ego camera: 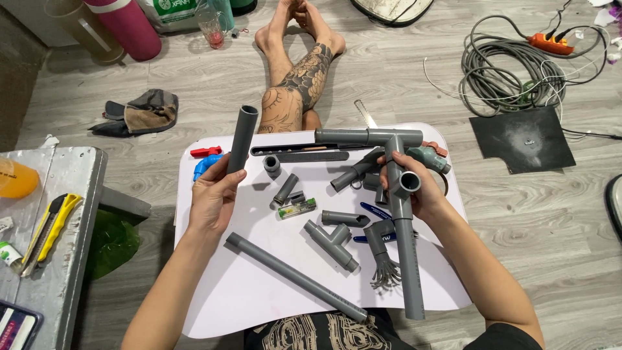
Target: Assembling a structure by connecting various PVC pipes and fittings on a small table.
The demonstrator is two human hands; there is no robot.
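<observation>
My left hand (214,198) grips a short grey pipe (242,137) and holds it upright over the left side of the white tabletop (246,295). My right hand (414,185) is closed on a grey pipe assembly (396,162): a tee fitting with a horizontal run on top and a long pipe (410,266) pointing down toward me. Between my hands, loose grey fittings (332,241) and short pipe pieces (286,188) lie on the tabletop. A long grey pipe (295,277) lies diagonally near the front edge.
A small green tube (297,208), blue parts (206,165) and a red part (205,151) lie on the tabletop. A yellow utility knife (48,230) rests on the metal bench at left. On the wooden floor are coiled cables (512,71), a black mat (521,139), a rag (139,111) and tattooed legs (295,78).
</observation>
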